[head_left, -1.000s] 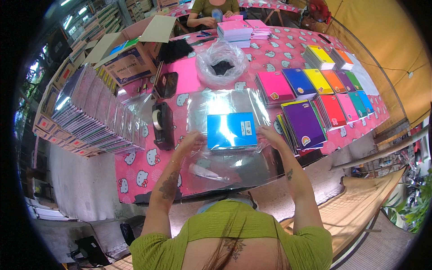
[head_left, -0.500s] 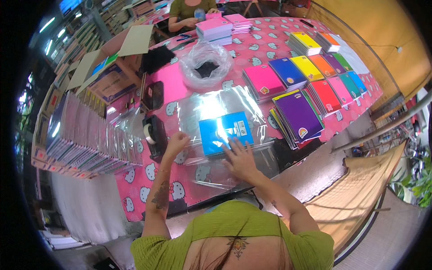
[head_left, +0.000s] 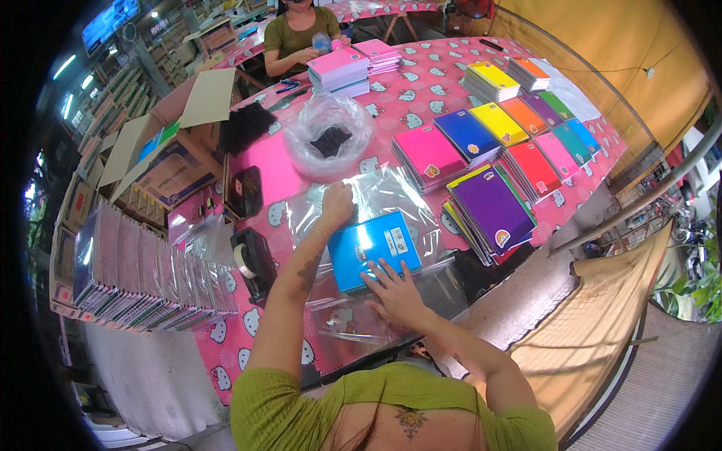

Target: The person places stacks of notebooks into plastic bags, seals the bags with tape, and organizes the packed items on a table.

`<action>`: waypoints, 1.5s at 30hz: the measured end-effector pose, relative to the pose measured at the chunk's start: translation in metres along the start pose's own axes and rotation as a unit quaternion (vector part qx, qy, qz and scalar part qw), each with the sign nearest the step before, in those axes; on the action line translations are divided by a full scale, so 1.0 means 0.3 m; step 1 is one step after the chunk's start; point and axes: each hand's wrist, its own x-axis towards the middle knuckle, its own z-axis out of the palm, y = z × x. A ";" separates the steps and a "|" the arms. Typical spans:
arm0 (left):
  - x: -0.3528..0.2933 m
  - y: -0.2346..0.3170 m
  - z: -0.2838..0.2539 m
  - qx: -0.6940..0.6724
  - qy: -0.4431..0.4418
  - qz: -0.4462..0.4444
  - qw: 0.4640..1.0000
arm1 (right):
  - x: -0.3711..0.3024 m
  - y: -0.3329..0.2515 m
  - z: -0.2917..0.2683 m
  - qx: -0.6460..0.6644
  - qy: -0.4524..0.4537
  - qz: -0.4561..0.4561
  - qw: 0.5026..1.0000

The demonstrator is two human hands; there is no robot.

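A blue spiral notebook (head_left: 365, 244) lies on clear plastic sheets (head_left: 316, 207) in front of me. My right hand (head_left: 395, 295) rests on the notebook's near right part with its fingers spread. My left hand (head_left: 338, 204) is over the plastic, just beyond the notebook's far left corner. Its fingers are curled in, and whatever they may grip is hidden. Left of the plastic stands a black tape dispenser (head_left: 254, 264). To the right, a purple spiral notebook (head_left: 492, 207) tops a mixed stack.
Stacks of coloured notebooks (head_left: 429, 156) cover the table's right side. Beyond the plastic is a clear bag (head_left: 297, 139) with a dark inside. At left are an open cardboard box (head_left: 177, 173) and a row of plastic-wrapped notebooks (head_left: 143, 263). A person (head_left: 297, 37) works across the table.
My left hand has moved forward and right, from beside the notebook to beyond its far left corner. My right hand stays on the notebook. The view has shifted slightly.
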 end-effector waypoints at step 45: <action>-0.569 0.532 -0.149 -0.115 0.055 -0.100 0.987 | 0.033 0.172 -0.059 -0.106 0.054 -0.137 0.983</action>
